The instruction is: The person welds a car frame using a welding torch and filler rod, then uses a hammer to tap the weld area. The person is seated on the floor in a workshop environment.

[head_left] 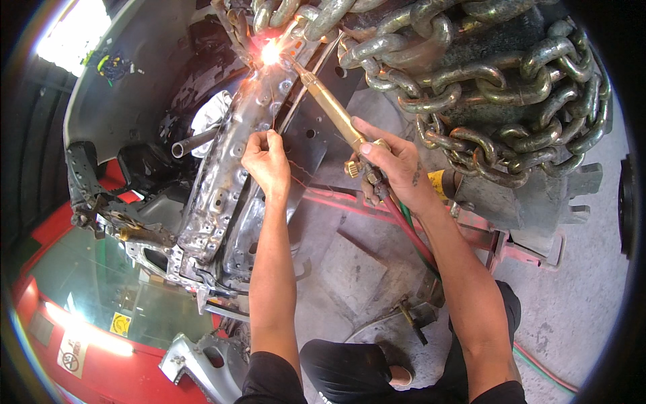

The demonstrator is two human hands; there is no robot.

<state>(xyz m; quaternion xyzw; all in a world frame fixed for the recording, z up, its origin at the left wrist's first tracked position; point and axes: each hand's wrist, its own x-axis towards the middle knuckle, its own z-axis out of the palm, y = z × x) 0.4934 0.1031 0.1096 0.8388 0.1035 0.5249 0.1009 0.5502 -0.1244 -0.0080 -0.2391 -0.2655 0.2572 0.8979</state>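
The right hand grips the torch. The torch points up and left, away from the hand, to the flame on the rail. The left hand pinches a thin rod by the rail, nearer the flame

Bright daylight, blown-out flame glare top centre, white hotspot upper left, heavy fisheye bend, dark vignette at edges

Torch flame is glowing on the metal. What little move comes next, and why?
Probably ease the torch tip slowly along the rail. The flame glows bright at one spot by the chain, the right hand steers, and the left hand holds a thin rod there.
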